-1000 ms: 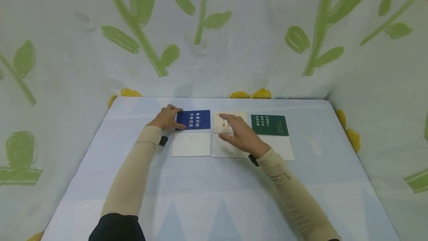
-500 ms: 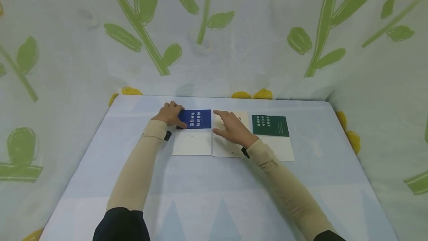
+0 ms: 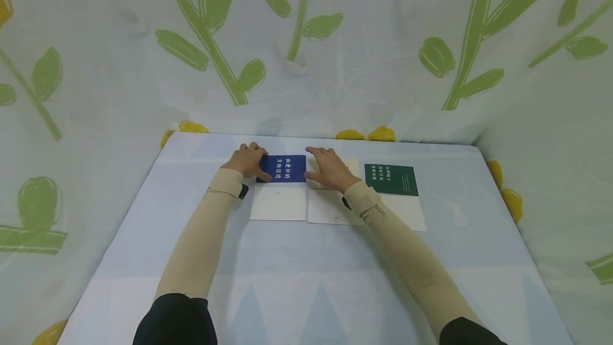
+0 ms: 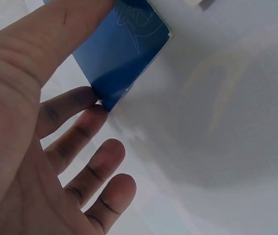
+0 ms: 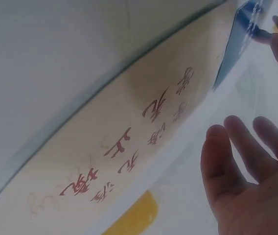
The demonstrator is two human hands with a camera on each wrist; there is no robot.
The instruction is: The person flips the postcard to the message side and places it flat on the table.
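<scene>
A thin blue booklet [image 3: 288, 169] with white lettering lies at the back of the table. My left hand [image 3: 245, 159] grips its left end, with the thumb at the near edge and a finger at the far edge. In the left wrist view, two fingertips of the left hand [image 4: 56, 117] meet a corner of the booklet [image 4: 129, 44]. My right hand [image 3: 331, 169] hovers over a cream booklet [image 3: 353, 168] with red writing, its fingertips close to the blue booklet's right edge. Spread, relaxed fingers show on the right hand [image 5: 256, 181] in the right wrist view, beside the cream booklet [image 5: 129, 122].
A green booklet [image 3: 391, 179] lies to the right. Along the near side of the row are a left white card [image 3: 278, 204], a middle white card [image 3: 330, 209] and a right white card [image 3: 407, 211]. Patterned cloth [image 3: 364, 68] rises behind the table [image 3: 278, 260].
My right hand has moved left and a little away from me, toward the blue booklet's right edge. The left hand stays at the booklet's left end. The head view has shifted slightly.
</scene>
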